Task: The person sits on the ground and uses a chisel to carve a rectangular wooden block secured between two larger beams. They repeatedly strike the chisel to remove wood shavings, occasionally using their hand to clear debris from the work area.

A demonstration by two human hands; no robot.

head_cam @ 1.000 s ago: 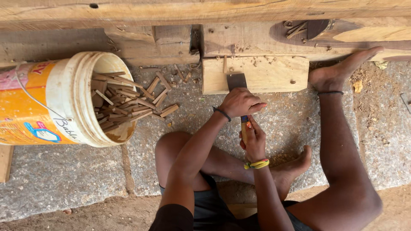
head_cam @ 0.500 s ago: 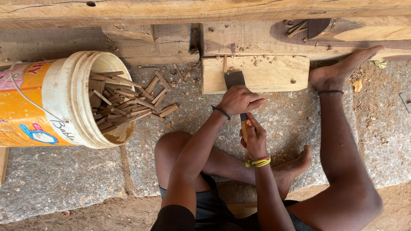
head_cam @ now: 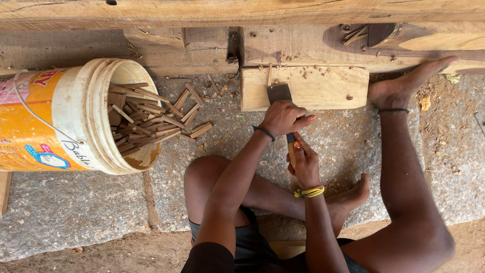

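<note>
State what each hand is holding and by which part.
The right hand grips the wooden handle of a flat-bladed chisel whose blade rests on the wooden block. The left hand closes over the chisel just below the blade.

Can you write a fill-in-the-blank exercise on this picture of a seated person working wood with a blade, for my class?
1. The bucket of wooden pieces lies on its ____.
2. The blade rests against a pale wooden ____.
3. The right hand wears a ____ band at the wrist, while the left hand wears a dark one.
4. The outstretched foot presses against the block on its ____ end, as the picture shows it.

Missing words: side; block; yellow; right
</note>
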